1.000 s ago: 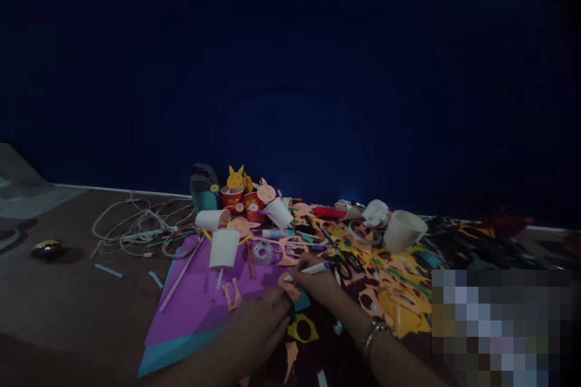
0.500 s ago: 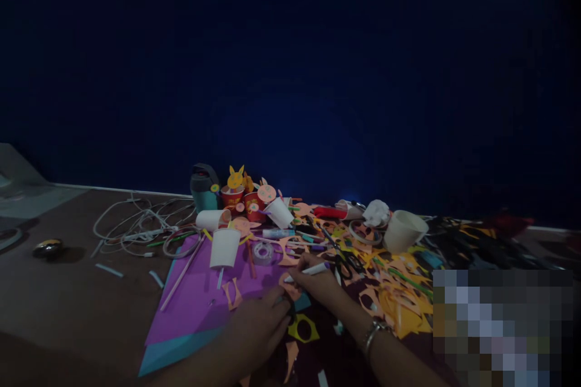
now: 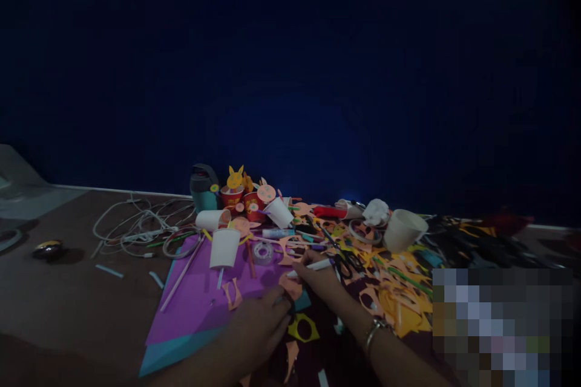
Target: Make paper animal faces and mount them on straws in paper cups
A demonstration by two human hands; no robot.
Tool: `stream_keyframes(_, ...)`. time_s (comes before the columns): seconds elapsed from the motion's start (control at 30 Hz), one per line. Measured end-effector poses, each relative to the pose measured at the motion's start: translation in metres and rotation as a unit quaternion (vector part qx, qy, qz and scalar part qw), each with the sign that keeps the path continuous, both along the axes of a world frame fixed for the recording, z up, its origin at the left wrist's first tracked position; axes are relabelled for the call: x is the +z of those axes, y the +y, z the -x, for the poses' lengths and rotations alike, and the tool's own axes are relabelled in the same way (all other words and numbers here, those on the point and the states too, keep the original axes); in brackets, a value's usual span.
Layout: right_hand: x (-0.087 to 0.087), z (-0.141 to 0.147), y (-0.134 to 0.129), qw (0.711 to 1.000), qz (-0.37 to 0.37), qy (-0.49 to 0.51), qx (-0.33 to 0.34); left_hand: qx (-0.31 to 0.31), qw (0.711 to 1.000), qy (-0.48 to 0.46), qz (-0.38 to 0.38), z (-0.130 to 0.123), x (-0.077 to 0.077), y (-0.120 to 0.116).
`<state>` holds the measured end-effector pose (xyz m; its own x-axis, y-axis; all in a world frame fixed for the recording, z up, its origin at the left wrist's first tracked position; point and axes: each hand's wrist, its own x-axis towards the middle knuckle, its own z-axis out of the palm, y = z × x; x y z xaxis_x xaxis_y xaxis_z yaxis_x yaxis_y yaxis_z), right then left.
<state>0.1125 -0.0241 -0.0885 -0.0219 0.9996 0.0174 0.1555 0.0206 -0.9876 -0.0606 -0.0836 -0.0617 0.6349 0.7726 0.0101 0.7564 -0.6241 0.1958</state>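
My right hand [image 3: 320,278] is closed round a white marker [image 3: 315,267], its tip pointing left over a small round pink paper piece [image 3: 290,285]. With its fingers at the lower left edge of that pink piece, my left hand [image 3: 263,320] pins it down. Purple paper [image 3: 190,296] lies left of the hands, over a blue sheet [image 3: 181,351]. A yellow paper scrap with a round hole [image 3: 304,328] is just below the pink piece. An upturned white paper cup [image 3: 224,248] stands on the purple paper beside a tape roll [image 3: 263,252].
Behind are red cups [image 3: 232,199] with paper animal faces, a teal bottle [image 3: 204,190] and white cables [image 3: 140,224]. To the right lie black scissors [image 3: 342,263], a large white cup [image 3: 403,231] and many paper scraps [image 3: 399,308]. A shiny round object [image 3: 48,248] sits far left.
The marker and my right fingers have shifted slightly right, showing more of the pink piece. My left hand is practically still.
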Motion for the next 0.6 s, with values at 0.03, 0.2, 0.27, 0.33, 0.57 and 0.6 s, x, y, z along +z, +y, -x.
stream_keyframes(0.03, 0.0007, 0.0002, -0.0001, 1.0, -0.002, -0.005, -0.007, 0.001, 1.0, 0.0, 0.0, 0.0001, 0.0001, -0.0003)
stream_keyframes(0.2, 0.0033, 0.0019, -0.0023, 0.999, 0.005, -0.033, -0.012, -0.004, 1.0, -0.009, 0.005, 0.0007, 0.001, -0.0011)
stream_keyframes(0.27, 0.0025, 0.0029, -0.0026, 0.999, 0.004, -0.036, -0.009, -0.007, 1.0, -0.007, 0.01, 0.0008, 0.0013, -0.0009)
stream_keyframes(0.33, 0.0007, 0.0035, -0.0022, 0.999, 0.004, -0.035, -0.01, -0.007, 1.0, -0.003, 0.008, 0.0008, 0.001, -0.0005)
stream_keyframes(0.57, 0.0009, -0.0046, 0.001, 0.995, -0.053, -0.033, -0.072, -0.001, 1.0, 0.008, -0.006, 0.0009, -0.0011, -0.0003)
stream_keyframes(0.6, 0.0016, -0.0062, 0.0013, 0.994, -0.054, -0.041, -0.084, -0.002, 1.0, 0.007, -0.006, 0.001, -0.0009, -0.0003)
